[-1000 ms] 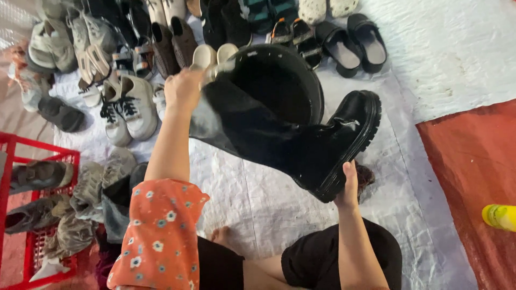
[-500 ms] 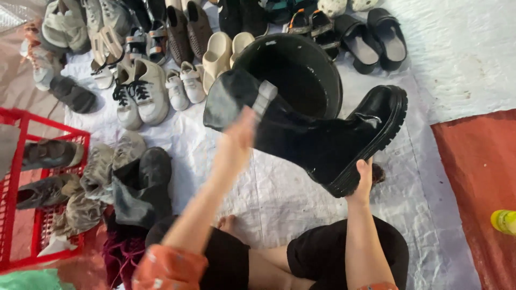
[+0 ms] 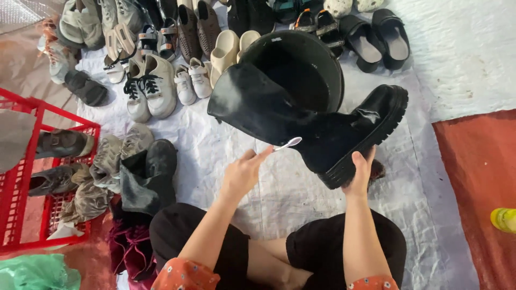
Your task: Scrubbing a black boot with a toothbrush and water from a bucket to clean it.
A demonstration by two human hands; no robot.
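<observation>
Covering the ground, a white tarp [image 3: 301, 193] holds shoes [image 3: 156, 86].

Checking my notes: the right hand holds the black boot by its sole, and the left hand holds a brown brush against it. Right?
Not quite. In the head view the brush in the left hand is white, not brown. The right hand does hold the boot by its sole.
</observation>
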